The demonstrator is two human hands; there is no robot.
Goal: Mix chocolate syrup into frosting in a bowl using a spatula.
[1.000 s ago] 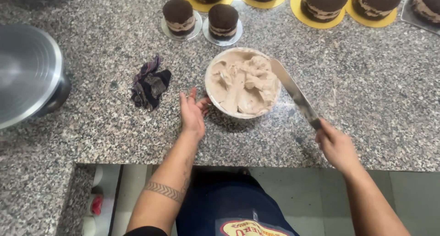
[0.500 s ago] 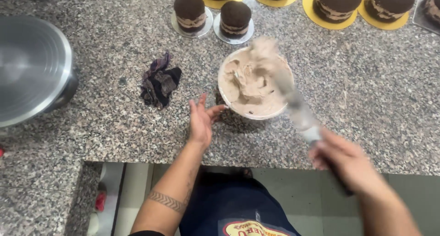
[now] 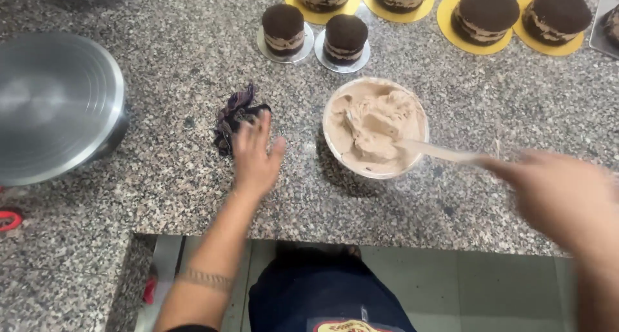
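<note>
A white bowl of light brown cream stands on the speckled granite counter. My right hand, blurred by motion, grips a long palette knife whose blade tip rests in the cream at the bowl's right side. My left hand hovers flat with fingers spread over the counter, left of the bowl and just below a crumpled dark purple cloth. It holds nothing.
A steel turntable sits at the left. Two small chocolate cakes on silver discs stand behind the bowl. Several larger cakes on yellow boards line the far edge. The counter's front edge runs below my hands.
My left hand has left the bowl's side and moved left toward the cloth. My right hand swung the knife down so it lies lower across the bowl's right rim.
</note>
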